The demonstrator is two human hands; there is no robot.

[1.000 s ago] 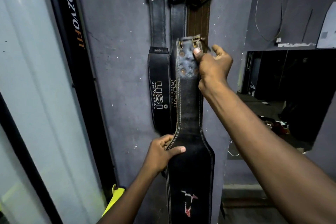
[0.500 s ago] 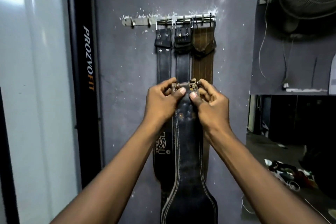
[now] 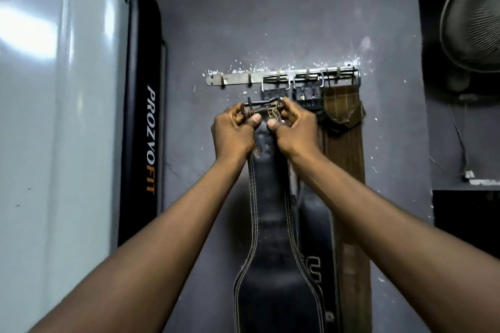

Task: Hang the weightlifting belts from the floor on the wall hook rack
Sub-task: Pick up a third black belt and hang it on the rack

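against a grey gym wall, beside a pale glossy panel (image 3: 54,116) and a black upright pad (image 3: 150,138) lettered prozvofit, i raise a black weightlifting belt (image 3: 270,224) toward the wall hook rack (image 3: 235,79). two bare hooks (image 3: 222,81) sit at the rack's left end. my left hand (image 3: 232,132) pinches the left end of the belt's rusty buckle (image 3: 263,108), thumb pressed to the leather just under it. my right hand (image 3: 295,130) pinches the buckle's right end the same way. the buckle sits just below the rack, near the bare hooks but not yet over one, and the strap hangs straight down between my forearms. to the right, two hung black belts (image 3: 308,93) dangle by their buckles, and a brown belt (image 3: 343,143) hangs just beside them at the rack's right end. farther right, a fan (image 3: 476,13) fills the corner. as i judge it, three belts are up and this fourth needs only a short lift onto a hook. the floor is out of frame, so i cannot tell whether more belts wait there.
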